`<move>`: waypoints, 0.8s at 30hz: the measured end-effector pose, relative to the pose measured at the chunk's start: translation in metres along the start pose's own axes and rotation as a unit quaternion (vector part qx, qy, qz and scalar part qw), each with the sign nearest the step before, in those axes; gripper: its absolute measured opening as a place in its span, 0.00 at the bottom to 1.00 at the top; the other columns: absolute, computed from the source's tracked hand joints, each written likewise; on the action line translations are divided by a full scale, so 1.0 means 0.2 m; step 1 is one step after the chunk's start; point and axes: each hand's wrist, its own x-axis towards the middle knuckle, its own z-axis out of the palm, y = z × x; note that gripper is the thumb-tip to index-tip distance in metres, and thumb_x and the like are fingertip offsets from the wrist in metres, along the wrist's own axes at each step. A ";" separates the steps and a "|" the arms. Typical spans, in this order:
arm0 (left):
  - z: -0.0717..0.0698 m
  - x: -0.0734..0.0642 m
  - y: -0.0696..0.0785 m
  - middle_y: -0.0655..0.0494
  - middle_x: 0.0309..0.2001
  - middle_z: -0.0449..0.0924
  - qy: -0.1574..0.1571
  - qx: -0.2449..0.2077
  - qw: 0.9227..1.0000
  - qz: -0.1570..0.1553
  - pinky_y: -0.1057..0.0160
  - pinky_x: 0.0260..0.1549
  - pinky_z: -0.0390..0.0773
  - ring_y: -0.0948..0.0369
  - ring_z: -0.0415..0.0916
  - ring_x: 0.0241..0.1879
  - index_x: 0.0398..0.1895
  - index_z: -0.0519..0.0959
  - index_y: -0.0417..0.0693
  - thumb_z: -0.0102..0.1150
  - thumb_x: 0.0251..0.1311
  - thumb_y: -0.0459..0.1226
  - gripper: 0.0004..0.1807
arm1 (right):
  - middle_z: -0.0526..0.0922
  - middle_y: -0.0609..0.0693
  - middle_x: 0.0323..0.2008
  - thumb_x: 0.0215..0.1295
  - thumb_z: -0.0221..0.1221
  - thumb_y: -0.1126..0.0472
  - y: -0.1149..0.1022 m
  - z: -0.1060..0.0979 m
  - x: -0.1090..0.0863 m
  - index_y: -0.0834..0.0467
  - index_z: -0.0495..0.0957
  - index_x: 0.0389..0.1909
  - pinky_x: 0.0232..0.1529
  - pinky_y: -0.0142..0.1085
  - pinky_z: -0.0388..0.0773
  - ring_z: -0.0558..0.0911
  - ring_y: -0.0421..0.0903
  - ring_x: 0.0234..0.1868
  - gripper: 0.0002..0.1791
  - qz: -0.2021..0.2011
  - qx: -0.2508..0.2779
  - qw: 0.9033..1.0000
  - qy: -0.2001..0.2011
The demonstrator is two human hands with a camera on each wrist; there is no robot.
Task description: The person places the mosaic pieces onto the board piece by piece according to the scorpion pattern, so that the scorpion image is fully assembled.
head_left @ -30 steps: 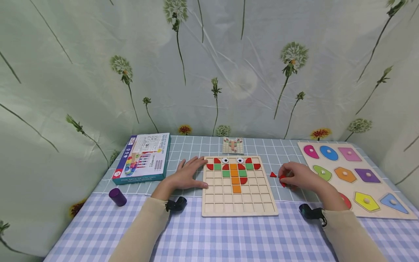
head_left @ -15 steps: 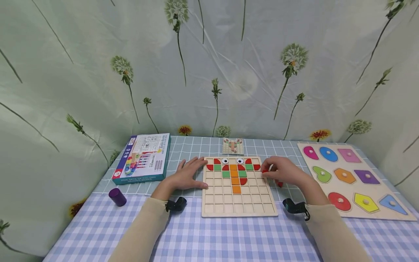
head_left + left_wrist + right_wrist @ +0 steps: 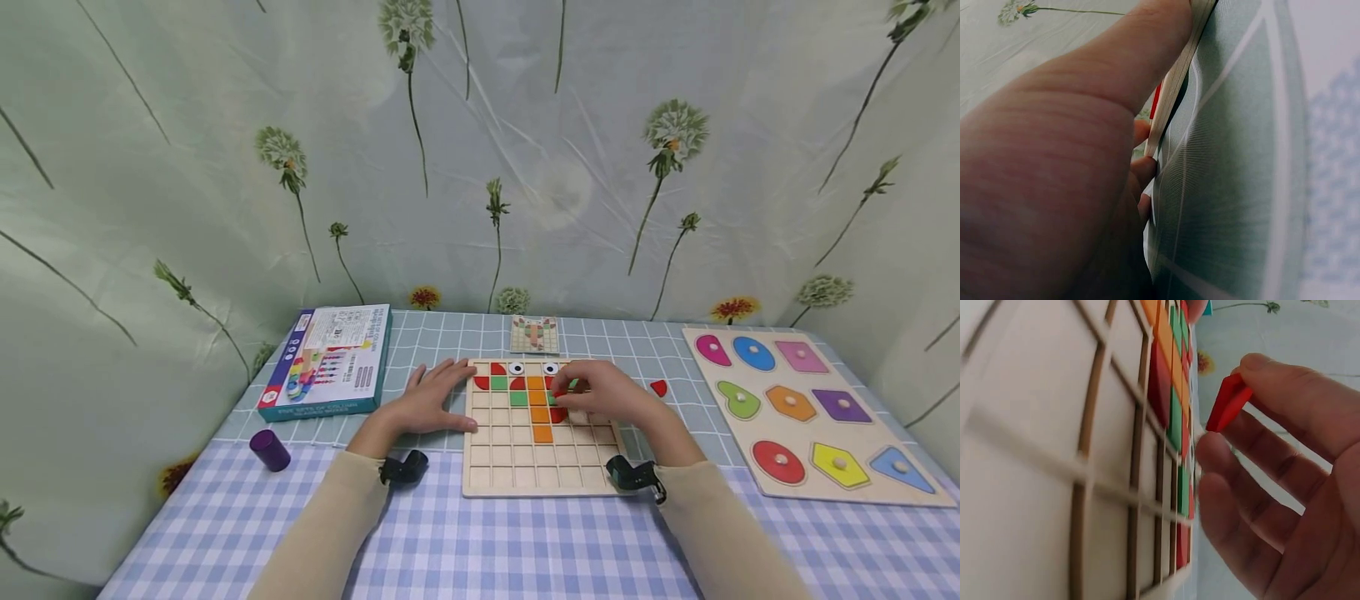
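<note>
A wooden grid board (image 3: 510,477) lies in front of me with red, green and orange pieces and two eye tiles in its upper cells. My right hand (image 3: 611,393) is over the board's upper middle. Between thumb and fingertip it pinches a small red block (image 3: 1229,403), held tilted beside the grid in the right wrist view. My left hand (image 3: 426,402) has its fingers spread along the board's left edge, with the thumb (image 3: 1147,44) and fingertips right at the rim. Another red piece (image 3: 658,388) lies on the cloth right of the board.
A small pattern card (image 3: 534,335) sits behind the board. To the left are a flat toy box (image 3: 330,362) and a purple cylinder (image 3: 270,451). A knobbed shape puzzle (image 3: 765,433) lies on the right, and a dandelion-print curtain (image 3: 480,125) hangs behind.
My right hand has moved left from the loose red pieces beside the board to over its upper middle, carrying a red block. The left hand stays at the board's edge.
</note>
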 end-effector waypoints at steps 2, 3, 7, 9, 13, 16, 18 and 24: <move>0.00 0.00 0.00 0.56 0.81 0.47 0.000 0.001 1.000 -0.001 0.37 0.76 0.30 0.52 0.36 0.82 0.78 0.57 0.59 0.68 0.52 0.62 0.52 | 0.84 0.44 0.36 0.64 0.67 0.59 -0.02 0.01 0.02 0.53 0.84 0.40 0.39 0.34 0.77 0.77 0.43 0.34 0.05 -0.002 0.001 1.000 -0.002; 0.00 0.00 0.00 0.56 0.82 0.47 0.000 0.002 1.000 -0.001 0.37 0.76 0.30 0.52 0.36 0.82 0.78 0.57 0.59 0.68 0.52 0.62 0.52 | 0.84 0.44 0.36 0.63 0.67 0.59 -0.03 0.02 0.03 0.53 0.84 0.40 0.38 0.34 0.78 0.77 0.43 0.34 0.06 -0.001 0.002 1.000 -0.001; 0.00 0.00 0.00 0.56 0.81 0.47 -0.001 0.002 1.000 0.000 0.36 0.76 0.30 0.52 0.36 0.82 0.78 0.57 0.59 0.68 0.52 0.62 0.53 | 0.84 0.45 0.37 0.63 0.67 0.61 -0.07 0.05 0.05 0.54 0.82 0.41 0.37 0.34 0.79 0.77 0.42 0.34 0.07 -0.014 0.002 1.000 -0.007; 0.00 0.00 0.00 0.56 0.81 0.47 -0.001 0.002 1.000 0.000 0.36 0.76 0.30 0.52 0.36 0.82 0.78 0.57 0.59 0.68 0.52 0.62 0.53 | 0.84 0.47 0.38 0.63 0.67 0.63 -0.08 0.06 0.07 0.56 0.81 0.41 0.40 0.34 0.80 0.78 0.42 0.36 0.07 -0.029 0.005 0.999 -0.017; 0.00 0.00 0.00 0.56 0.81 0.48 0.001 0.001 1.000 0.001 0.36 0.76 0.30 0.52 0.37 0.82 0.78 0.57 0.59 0.68 0.52 0.62 0.53 | 0.83 0.48 0.39 0.62 0.66 0.66 -0.10 0.09 0.08 0.56 0.81 0.39 0.43 0.34 0.80 0.80 0.41 0.38 0.07 -0.050 0.008 0.998 -0.040; 0.00 0.00 0.00 0.57 0.81 0.48 -0.001 0.001 1.000 0.000 0.36 0.76 0.30 0.52 0.37 0.82 0.78 0.57 0.59 0.68 0.52 0.63 0.53 | 0.82 0.47 0.38 0.61 0.67 0.66 -0.10 0.11 0.09 0.55 0.83 0.38 0.42 0.33 0.79 0.78 0.42 0.38 0.06 -0.060 -0.002 0.997 -0.048; 0.00 0.00 0.01 0.57 0.81 0.48 -0.002 0.001 1.000 -0.001 0.36 0.76 0.30 0.52 0.37 0.82 0.78 0.57 0.59 0.68 0.52 0.63 0.53 | 0.81 0.46 0.38 0.62 0.67 0.66 -0.11 0.12 0.09 0.54 0.84 0.38 0.42 0.33 0.77 0.77 0.42 0.38 0.06 -0.065 -0.010 0.997 -0.051; 0.00 0.00 0.01 0.57 0.81 0.48 -0.003 0.005 1.000 -0.001 0.35 0.76 0.30 0.51 0.37 0.82 0.78 0.57 0.59 0.68 0.52 0.63 0.52 | 0.80 0.44 0.39 0.63 0.65 0.66 -0.12 0.14 0.09 0.50 0.85 0.42 0.43 0.32 0.76 0.76 0.43 0.40 0.10 -0.063 -0.017 0.996 -0.066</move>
